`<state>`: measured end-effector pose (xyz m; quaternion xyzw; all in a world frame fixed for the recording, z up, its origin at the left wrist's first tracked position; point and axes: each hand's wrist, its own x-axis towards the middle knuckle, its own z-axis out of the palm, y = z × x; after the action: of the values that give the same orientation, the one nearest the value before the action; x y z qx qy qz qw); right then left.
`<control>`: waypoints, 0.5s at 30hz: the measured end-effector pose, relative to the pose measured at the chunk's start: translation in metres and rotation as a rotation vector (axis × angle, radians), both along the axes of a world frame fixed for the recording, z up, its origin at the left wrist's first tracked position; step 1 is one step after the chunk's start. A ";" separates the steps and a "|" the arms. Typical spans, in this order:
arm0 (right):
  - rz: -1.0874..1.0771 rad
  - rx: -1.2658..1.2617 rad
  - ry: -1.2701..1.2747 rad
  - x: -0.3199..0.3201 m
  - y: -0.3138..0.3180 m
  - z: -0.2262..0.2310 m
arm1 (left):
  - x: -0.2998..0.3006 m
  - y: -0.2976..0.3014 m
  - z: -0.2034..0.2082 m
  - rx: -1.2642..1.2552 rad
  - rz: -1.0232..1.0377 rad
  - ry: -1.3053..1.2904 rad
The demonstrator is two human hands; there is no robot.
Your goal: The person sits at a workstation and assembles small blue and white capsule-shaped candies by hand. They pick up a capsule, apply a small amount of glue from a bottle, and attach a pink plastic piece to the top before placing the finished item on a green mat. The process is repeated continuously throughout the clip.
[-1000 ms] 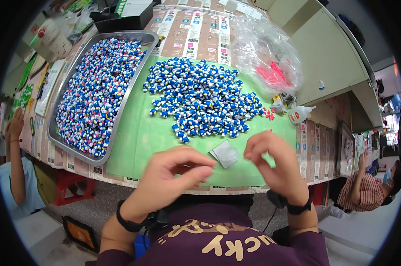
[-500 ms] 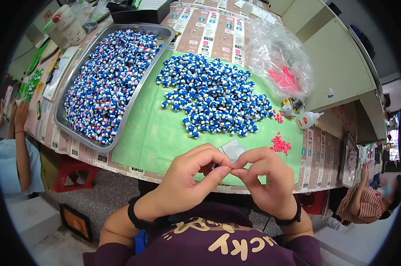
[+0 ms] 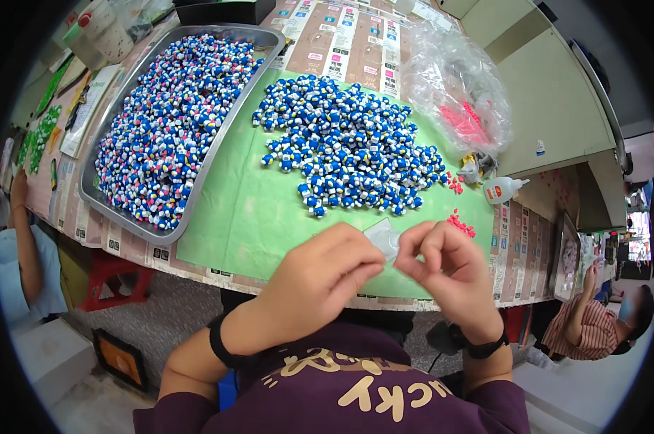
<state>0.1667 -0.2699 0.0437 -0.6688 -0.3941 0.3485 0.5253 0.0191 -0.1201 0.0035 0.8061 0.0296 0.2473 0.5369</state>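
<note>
A small, pale square [image 3: 377, 233] bearing a round, clear dish [image 3: 393, 246] lies on the light-green sheet [image 3: 229, 210], just beyond the gap between your fingertips. Your left hand [image 3: 316, 278] curls inward, thumb and fingers drawn together; your right hand [image 3: 453, 278] rises from the wrist, thumb and forefinger bent close. Whether either grips anything, I cannot tell. Beyond sit blue-and-white plastic figures [image 3: 348, 145], heaped.

Cream lettering [image 3: 363, 394] crossed the near purple shirt [image 3: 305, 412], print [image 3: 336, 66] (small) the far table covering [image 3: 351, 42], a label [image 3: 494, 192] the right bottle [image 3: 507, 188].
</note>
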 end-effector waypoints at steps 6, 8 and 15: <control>0.143 -0.124 -0.589 0.028 0.011 -0.008 | -0.018 0.017 -0.005 -0.458 0.074 0.108; 0.198 -0.181 -0.727 0.029 0.015 -0.006 | -0.024 0.018 -0.007 -0.550 0.120 0.115; 0.228 -0.217 -0.778 0.030 0.021 -0.004 | -0.029 0.024 -0.016 -0.697 0.139 0.088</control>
<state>0.1964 -0.2491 0.0399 -0.7540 -0.5956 0.1655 0.2219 -0.0100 -0.0959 -0.0129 0.5806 0.1899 0.2233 0.7596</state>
